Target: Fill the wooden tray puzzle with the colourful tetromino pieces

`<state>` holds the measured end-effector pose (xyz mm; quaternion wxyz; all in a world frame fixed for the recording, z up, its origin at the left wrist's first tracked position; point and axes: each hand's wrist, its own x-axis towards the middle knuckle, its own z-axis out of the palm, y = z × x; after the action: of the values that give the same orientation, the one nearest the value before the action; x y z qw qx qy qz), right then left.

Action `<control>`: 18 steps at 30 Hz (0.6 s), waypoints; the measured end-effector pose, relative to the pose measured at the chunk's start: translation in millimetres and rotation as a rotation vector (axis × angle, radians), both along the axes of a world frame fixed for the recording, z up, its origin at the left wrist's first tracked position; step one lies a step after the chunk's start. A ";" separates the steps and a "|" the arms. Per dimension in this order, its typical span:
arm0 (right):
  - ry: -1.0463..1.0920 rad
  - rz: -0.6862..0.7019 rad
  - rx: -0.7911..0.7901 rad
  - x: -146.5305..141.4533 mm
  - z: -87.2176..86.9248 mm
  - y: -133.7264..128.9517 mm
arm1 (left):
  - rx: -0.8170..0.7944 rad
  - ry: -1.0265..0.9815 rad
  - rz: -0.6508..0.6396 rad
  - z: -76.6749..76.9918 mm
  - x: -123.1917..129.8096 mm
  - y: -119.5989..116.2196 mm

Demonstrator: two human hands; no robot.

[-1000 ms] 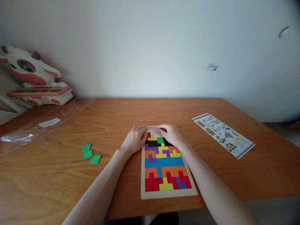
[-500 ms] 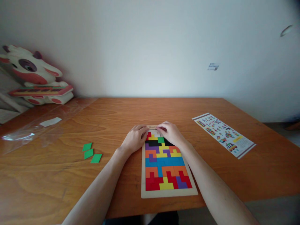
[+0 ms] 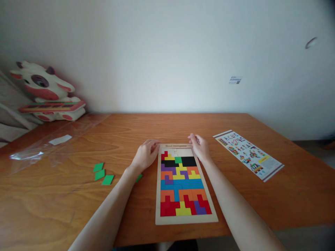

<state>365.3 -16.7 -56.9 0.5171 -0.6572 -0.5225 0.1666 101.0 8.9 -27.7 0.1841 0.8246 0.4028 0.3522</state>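
Note:
A wooden tray puzzle (image 3: 187, 219) lies lengthwise in front of me, filled with red, yellow, blue, orange, purple, black and green block pieces. Pale wood shows in its top rows, with a few light pieces (image 3: 172, 153) at the upper left of that strip. My left hand (image 3: 146, 153) is at the tray's top left corner, its fingers bent against the frame. By the top right corner, my right hand (image 3: 201, 146) has its fingers curled in; what they hold, if anything, is hidden. Part of a green piece (image 3: 139, 177) peeks out beside my left wrist.
Several green diamond pieces (image 3: 99, 174) lie on the wooden table (image 3: 65, 202) to the left. Behind them is a clear plastic bag (image 3: 31, 157) near a cow toy with a keyboard (image 3: 52, 106). A printed pattern sheet (image 3: 248, 155) lies at right.
My hands have parted from the tray's top middle, the right one moving to the right corner. The lettered top edge and pale strip are uncovered. The camera view has shifted slightly.

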 end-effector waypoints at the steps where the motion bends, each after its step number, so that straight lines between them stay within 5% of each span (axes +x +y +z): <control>1: 0.004 0.006 -0.002 0.6 0.5 -0.5 | -0.021 -0.030 0.026 3.0 -2.9 1.0; 6: 0.029 0.118 -0.005 7.3 2.6 -2.2 | -0.078 -0.034 0.109 21.2 -42.7 -0.4; 12: 0.109 0.159 0.001 9.9 3.3 -1.9 | 0.070 0.308 0.020 23.0 -115.1 -36.7; 18: 0.130 0.133 -0.020 9.0 3.5 -3.4 | 0.176 0.448 0.007 7.1 -111.9 -86.3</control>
<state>374.2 -20.1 -53.3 0.5309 -0.6139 -0.5288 0.2483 -11.0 -77.4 -20.6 0.0163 0.8937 0.4040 0.1947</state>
